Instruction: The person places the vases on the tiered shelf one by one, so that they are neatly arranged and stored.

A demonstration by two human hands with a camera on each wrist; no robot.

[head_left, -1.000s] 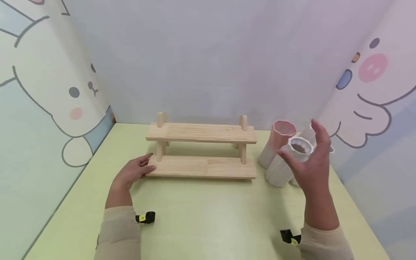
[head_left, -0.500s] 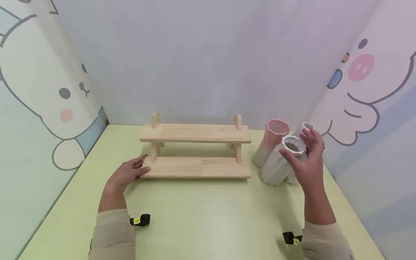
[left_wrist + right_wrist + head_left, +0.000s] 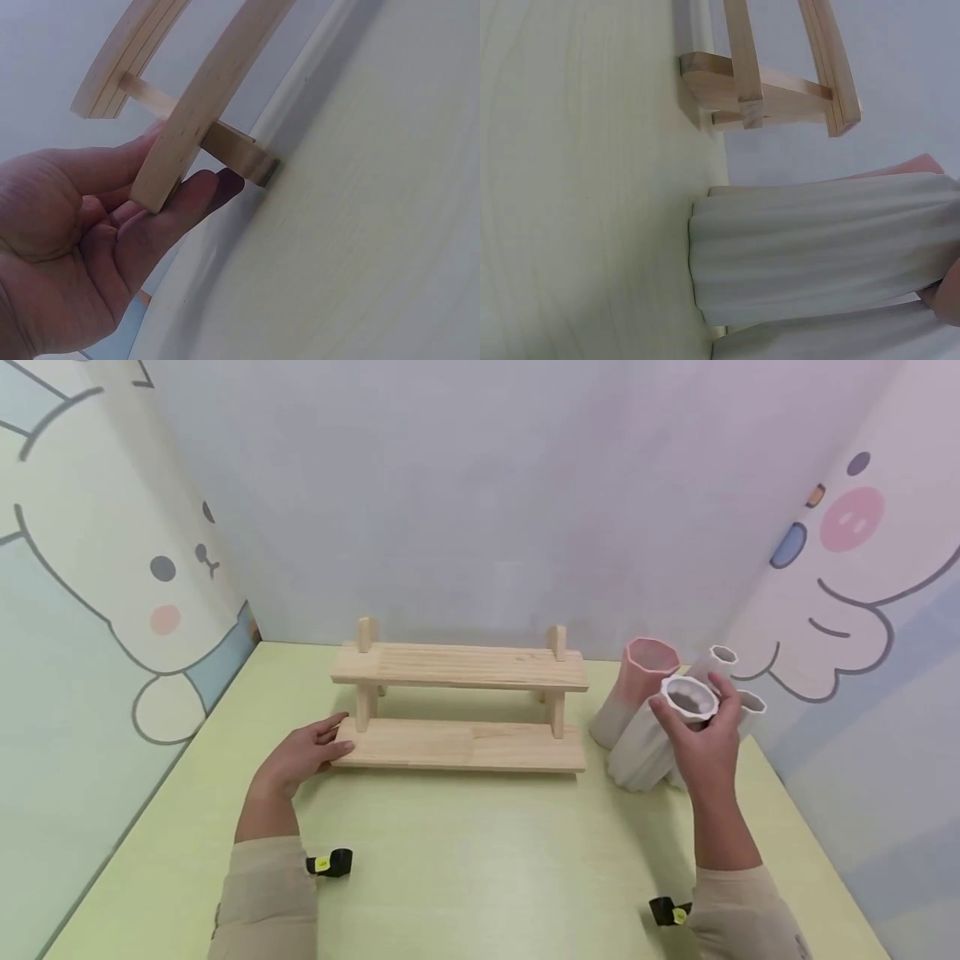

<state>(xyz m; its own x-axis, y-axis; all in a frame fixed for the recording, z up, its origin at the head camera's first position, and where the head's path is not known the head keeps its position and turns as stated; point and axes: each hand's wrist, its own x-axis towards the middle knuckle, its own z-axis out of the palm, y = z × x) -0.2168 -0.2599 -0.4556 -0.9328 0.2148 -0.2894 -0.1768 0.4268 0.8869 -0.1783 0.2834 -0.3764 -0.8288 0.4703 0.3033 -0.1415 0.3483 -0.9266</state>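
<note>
My sleeves fill the bottom edge of the head view, and the pale green table [image 3: 480,860] runs up the frame from them. At lower left of centre my left hand [image 3: 300,758] lies with fingers straight and relaxed, their tips touching the left end of the lower board of the wooden two-tier shelf [image 3: 461,702]; the left wrist view shows that board's edge across my open fingers [image 3: 161,225], nothing gripped.

At right of centre my right hand [image 3: 701,745] has thumb and fingers curled round the upper part of the front white ribbed vase [image 3: 660,739], just under its rim. The vase stands on the table, and in the right wrist view its base [image 3: 705,255] looks seated flat.

I judge that I am at the grasping step, the vase held but not yet lifted. Behind it, further up the frame, stand the pink vase [image 3: 637,685] and two more white vases [image 3: 738,693], all close together. The next move calls for a straight lift clear of those neighbours.
</note>
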